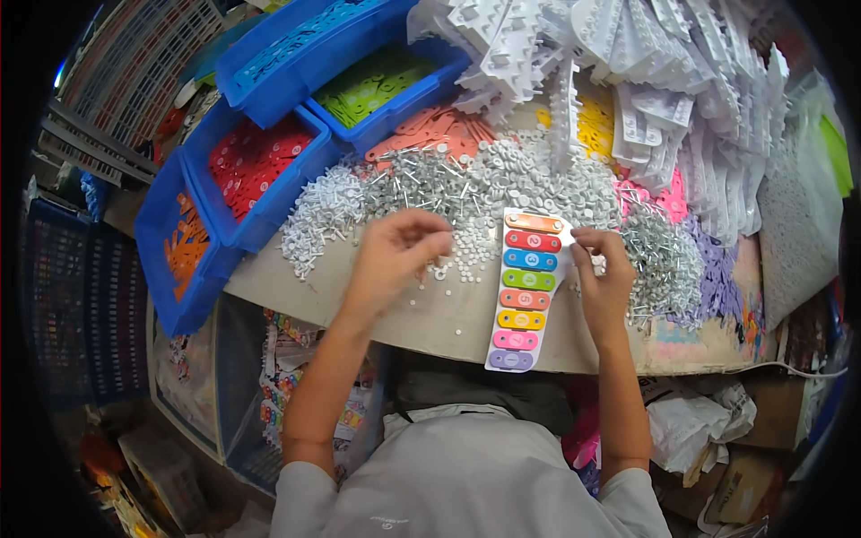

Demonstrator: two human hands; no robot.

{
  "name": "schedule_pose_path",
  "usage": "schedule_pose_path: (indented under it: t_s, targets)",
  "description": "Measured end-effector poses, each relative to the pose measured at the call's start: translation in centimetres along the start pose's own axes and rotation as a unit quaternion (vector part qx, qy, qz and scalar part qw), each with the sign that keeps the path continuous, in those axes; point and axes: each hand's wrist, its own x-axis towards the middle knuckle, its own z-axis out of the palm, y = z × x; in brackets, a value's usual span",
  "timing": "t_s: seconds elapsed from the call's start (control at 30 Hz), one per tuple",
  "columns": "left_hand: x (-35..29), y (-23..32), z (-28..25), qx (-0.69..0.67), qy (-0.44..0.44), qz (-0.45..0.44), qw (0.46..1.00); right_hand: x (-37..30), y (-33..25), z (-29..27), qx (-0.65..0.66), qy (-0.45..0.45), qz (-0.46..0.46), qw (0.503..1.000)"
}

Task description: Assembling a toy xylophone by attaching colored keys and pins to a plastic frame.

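A toy xylophone (524, 300) lies on the worktable, its white base carrying a column of coloured bars. Its lower end reaches the table's front edge. Beside its upper right edge, the thumb and fingers of my right hand (603, 282) are pinched together; what is between them is too small to make out. My left hand (395, 255), slightly blurred, hovers left of the xylophone with fingers curled in, close to scattered small white caps (473, 248). Whether a small part sits in those fingertips is hidden. Beyond that hand lies a heap of silvery pins (417, 188).
Blue bins hold red (256, 166), green (372, 90), blue (305, 40) and orange bars (186, 242). White xylophone bases (664, 81) are stacked at the far right. More metal pins (659, 260) and purple bars (717, 269) lie right of my right hand.
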Motion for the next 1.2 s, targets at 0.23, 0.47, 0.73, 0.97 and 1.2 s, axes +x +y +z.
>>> schedule_pose_path:
  t_s: [0.23,0.47,0.73,0.97,1.2]
  targets:
    - [3.3,-3.0,6.2,-0.172,-0.145,-0.117,0.967,0.2,1.7,2.5,-0.011,0.011,0.0,1.0]
    - [4.7,-5.0,7.4,-0.144,-0.16,-0.13,0.968,0.5,1.1,2.1,-0.064,-0.005,-0.069,0.996]
    - [4.8,-4.7,8.3,0.001,-0.101,-0.136,0.986,3.3,1.9,-0.6,-0.042,-0.196,0.184,0.962]
    - [6.9,-4.4,7.7,-0.023,-0.226,-0.23,0.946,6.0,2.4,-1.7,0.047,-0.346,0.32,0.881]
    - [7.1,-4.6,8.2,-0.018,-0.234,-0.217,0.948,5.9,4.1,-0.8,0.021,-0.365,0.284,0.886]
